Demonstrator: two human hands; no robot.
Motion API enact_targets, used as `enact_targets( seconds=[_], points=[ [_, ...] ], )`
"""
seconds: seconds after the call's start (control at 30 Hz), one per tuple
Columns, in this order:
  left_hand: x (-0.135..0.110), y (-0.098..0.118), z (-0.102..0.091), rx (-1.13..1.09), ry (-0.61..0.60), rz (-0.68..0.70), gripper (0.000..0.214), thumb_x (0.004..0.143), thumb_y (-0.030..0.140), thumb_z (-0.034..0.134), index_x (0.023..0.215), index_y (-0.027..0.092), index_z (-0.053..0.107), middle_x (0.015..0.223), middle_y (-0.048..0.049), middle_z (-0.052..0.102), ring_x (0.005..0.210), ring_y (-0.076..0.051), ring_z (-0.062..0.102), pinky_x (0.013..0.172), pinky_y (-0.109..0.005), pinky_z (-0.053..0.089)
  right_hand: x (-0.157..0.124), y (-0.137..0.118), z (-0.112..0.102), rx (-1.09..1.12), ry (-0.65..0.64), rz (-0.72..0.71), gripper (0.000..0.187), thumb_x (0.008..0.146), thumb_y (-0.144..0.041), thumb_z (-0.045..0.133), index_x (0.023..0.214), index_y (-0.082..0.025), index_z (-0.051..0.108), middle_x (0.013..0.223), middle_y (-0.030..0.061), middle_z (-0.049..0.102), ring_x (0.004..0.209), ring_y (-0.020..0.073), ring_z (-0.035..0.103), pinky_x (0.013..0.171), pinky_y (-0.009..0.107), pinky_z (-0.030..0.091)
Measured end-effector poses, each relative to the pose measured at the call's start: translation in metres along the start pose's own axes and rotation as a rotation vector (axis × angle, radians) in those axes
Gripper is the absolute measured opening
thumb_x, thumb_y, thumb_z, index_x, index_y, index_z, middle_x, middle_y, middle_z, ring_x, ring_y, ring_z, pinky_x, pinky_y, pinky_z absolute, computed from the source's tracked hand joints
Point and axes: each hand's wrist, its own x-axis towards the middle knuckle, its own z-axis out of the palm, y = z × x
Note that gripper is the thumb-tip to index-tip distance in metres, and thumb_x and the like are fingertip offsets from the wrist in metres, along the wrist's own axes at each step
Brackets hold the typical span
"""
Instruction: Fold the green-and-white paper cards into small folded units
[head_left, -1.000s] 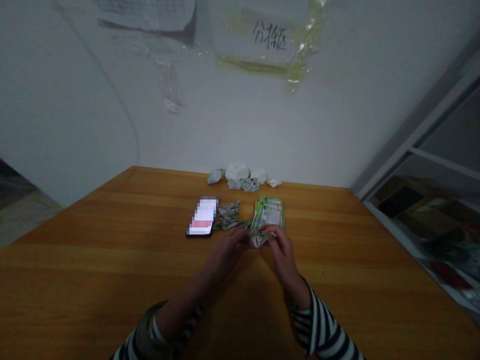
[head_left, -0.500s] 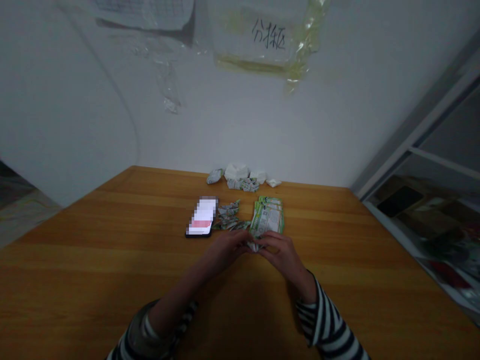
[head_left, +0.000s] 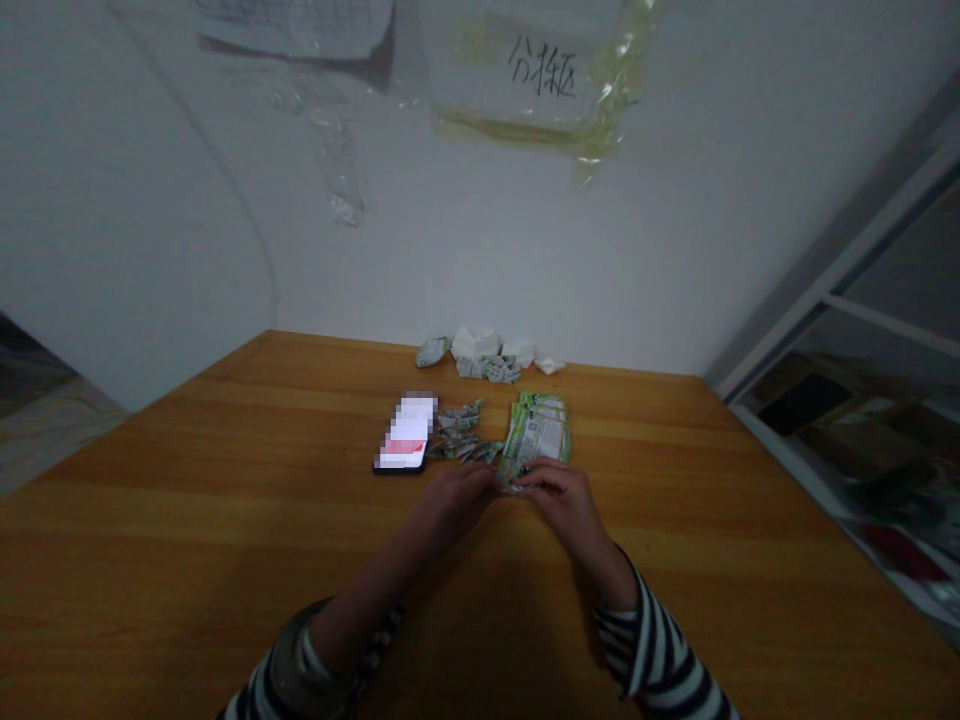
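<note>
My left hand (head_left: 454,502) and my right hand (head_left: 564,503) meet over the wooden table (head_left: 187,520), fingers pinched together on a small folded piece of printed paper (head_left: 513,483) between them. Most of that paper is hidden by my fingers. Just beyond my right hand lies a stack of green-and-white printed sheets (head_left: 538,433). Several small folded paper pieces (head_left: 461,433) lie beyond my left hand, beside a phone (head_left: 407,444) with a lit screen.
A pile of crumpled white and printed paper (head_left: 484,355) sits at the table's far edge against the white wall. A taped plastic sheet with handwriting (head_left: 525,80) hangs on the wall. A metal-framed shelf (head_left: 847,400) stands to the right.
My hands have closed in tighter on the folded paper and lowered it toward the table, so less of it shows than a second ago.
</note>
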Motion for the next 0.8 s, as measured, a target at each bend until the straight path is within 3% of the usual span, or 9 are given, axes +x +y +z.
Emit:
enact_targets(
  seconds=[0.13,0.23,0.33,0.43,0.5,0.63,0.73,0.8],
  points=[
    [0.000,0.003,0.004,0.040,0.075,0.024,0.009,0.080,0.012,0.060,0.076,0.019,0.065,0.077,-0.0015,0.070,0.072,-0.016,0.066,0.067,-0.024,0.049,-0.002,-0.004,0.005,0.046,0.088,0.049,0.007,0.075,-0.019,0.070,0.069,-0.019,0.074,0.074,0.0045,0.070,0.071,0.0168,0.065,0.064,0.024,0.050],
    [0.001,0.006,0.008,-0.042,0.154,-0.046,0.006,0.078,0.014,0.064,0.074,0.018,0.064,0.072,0.0002,0.070,0.065,-0.014,0.065,0.062,-0.023,0.050,-0.006,-0.004,0.010,0.077,0.188,0.124,0.002,0.071,-0.018,0.072,0.070,-0.019,0.070,0.071,0.0019,0.069,0.065,0.0154,0.064,0.059,0.023,0.050],
    [0.002,0.009,0.008,-0.122,0.202,-0.130,0.009,0.076,0.016,0.068,0.068,0.017,0.063,0.065,0.0011,0.067,0.059,-0.013,0.063,0.057,-0.022,0.050,-0.008,-0.003,0.013,0.135,0.266,0.208,0.016,0.066,-0.019,0.076,0.078,-0.019,0.065,0.065,-0.0023,0.067,0.055,0.0134,0.062,0.050,0.020,0.047],
    [0.005,0.011,0.006,-0.155,0.163,-0.115,0.003,0.076,0.015,0.068,0.077,0.017,0.066,0.070,-0.0006,0.068,0.062,-0.014,0.064,0.059,-0.023,0.052,-0.007,-0.004,0.009,0.089,0.188,0.140,0.011,0.071,-0.020,0.074,0.079,-0.019,0.067,0.066,-0.0009,0.068,0.058,0.0141,0.062,0.053,0.021,0.048],
    [0.006,0.010,0.004,-0.130,0.103,-0.038,0.011,0.079,0.014,0.065,0.089,0.018,0.069,0.080,-0.0032,0.070,0.070,-0.015,0.066,0.063,-0.024,0.053,-0.005,-0.006,0.005,0.022,0.095,0.034,0.003,0.077,-0.020,0.068,0.078,-0.019,0.070,0.073,0.0026,0.069,0.068,0.0160,0.064,0.061,0.024,0.050],
    [0.004,0.004,0.006,-0.039,0.090,0.085,0.016,0.082,0.015,0.062,0.093,0.021,0.073,0.085,-0.0052,0.071,0.077,-0.016,0.067,0.069,-0.027,0.053,-0.002,-0.010,0.001,-0.081,-0.015,-0.053,0.012,0.083,-0.017,0.060,0.084,-0.019,0.072,0.081,0.0052,0.069,0.077,0.0172,0.064,0.069,0.026,0.049],
    [0.003,0.004,0.009,-0.077,0.144,0.039,0.012,0.079,0.015,0.065,0.085,0.021,0.074,0.086,-0.0053,0.073,0.078,-0.017,0.068,0.072,-0.027,0.053,-0.003,-0.010,0.002,-0.083,-0.020,-0.037,0.012,0.083,-0.017,0.060,0.083,-0.020,0.072,0.081,0.0049,0.069,0.077,0.0171,0.064,0.070,0.026,0.049],
    [0.003,0.009,0.010,-0.172,0.190,-0.059,0.008,0.076,0.016,0.068,0.078,0.020,0.074,0.086,-0.0053,0.074,0.079,-0.019,0.069,0.073,-0.028,0.054,-0.005,-0.009,0.005,-0.036,0.053,0.022,0.006,0.080,-0.018,0.064,0.079,-0.020,0.070,0.077,0.0030,0.068,0.072,0.0163,0.064,0.066,0.025,0.049]
  ],
)
